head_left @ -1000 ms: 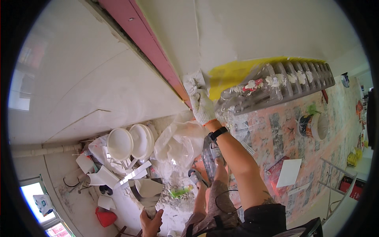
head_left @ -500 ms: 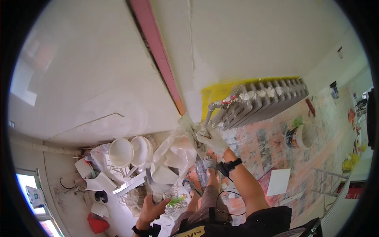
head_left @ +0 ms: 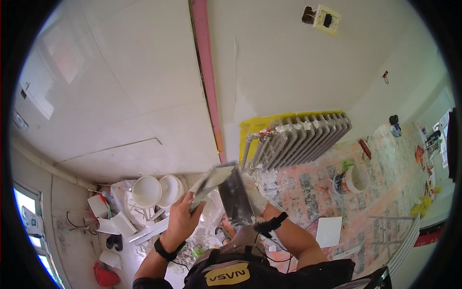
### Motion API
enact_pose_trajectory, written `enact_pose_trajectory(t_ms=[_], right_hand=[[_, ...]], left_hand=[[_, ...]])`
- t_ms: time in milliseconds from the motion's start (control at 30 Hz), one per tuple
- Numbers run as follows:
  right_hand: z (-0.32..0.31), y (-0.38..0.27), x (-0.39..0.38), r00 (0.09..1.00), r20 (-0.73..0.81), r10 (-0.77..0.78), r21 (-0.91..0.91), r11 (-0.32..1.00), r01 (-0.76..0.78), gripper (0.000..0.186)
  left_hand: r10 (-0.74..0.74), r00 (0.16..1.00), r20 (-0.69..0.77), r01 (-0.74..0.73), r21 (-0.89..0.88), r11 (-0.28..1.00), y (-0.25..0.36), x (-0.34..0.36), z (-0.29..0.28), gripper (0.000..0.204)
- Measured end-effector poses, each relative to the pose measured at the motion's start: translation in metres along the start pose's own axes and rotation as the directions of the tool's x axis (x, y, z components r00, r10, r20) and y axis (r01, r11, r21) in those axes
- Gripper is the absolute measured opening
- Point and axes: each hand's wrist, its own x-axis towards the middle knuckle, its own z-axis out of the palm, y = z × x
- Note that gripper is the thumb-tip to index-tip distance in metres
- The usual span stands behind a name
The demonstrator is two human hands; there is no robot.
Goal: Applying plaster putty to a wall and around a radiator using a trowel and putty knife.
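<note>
My bare left hand (head_left: 185, 214) is closed on a putty knife (head_left: 208, 184), whose blade meets a dark flat trowel (head_left: 235, 202) below the pink wall strip. My gloved right hand (head_left: 255, 200) holds the trowel from behind, its fingers mostly hidden. Pale compound shows around the tools, which are partly blurred. Beyond them, a grey radiator (head_left: 303, 142) with white smears stands against yellow sheeting on the wall (head_left: 250, 125), right of the pink strip (head_left: 204, 58).
White buckets (head_left: 147, 190), plastic bags and offcuts crowd the lower left. A messy bucket (head_left: 355, 178), a white board (head_left: 328, 231) and a folding metal ladder (head_left: 402, 245) are at the right on the stained floor (head_left: 303, 192). A window (head_left: 29, 209) is at far left.
My gloved right hand has come down from the wall with the trowel. My left hand has risen with the putty knife to meet it. The view has shifted, showing more wall above.
</note>
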Motion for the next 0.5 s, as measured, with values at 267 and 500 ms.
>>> enact_pose_trajectory(t_ms=[267,500], right_hand=[[0.004,-0.007,-0.058,0.962,-0.256,-0.094,0.52,0.826,0.219,0.04],[-0.021,-0.027,-0.08,0.883,-0.463,-0.079,0.762,0.473,0.442,0.042]], left_hand=[[0.336,0.936,-0.105,-0.265,0.421,0.868,-0.007,0.0,0.01,0.04],[0.146,0.989,-0.005,-0.14,0.263,0.955,-0.03,-0.003,-0.006,0.039]])
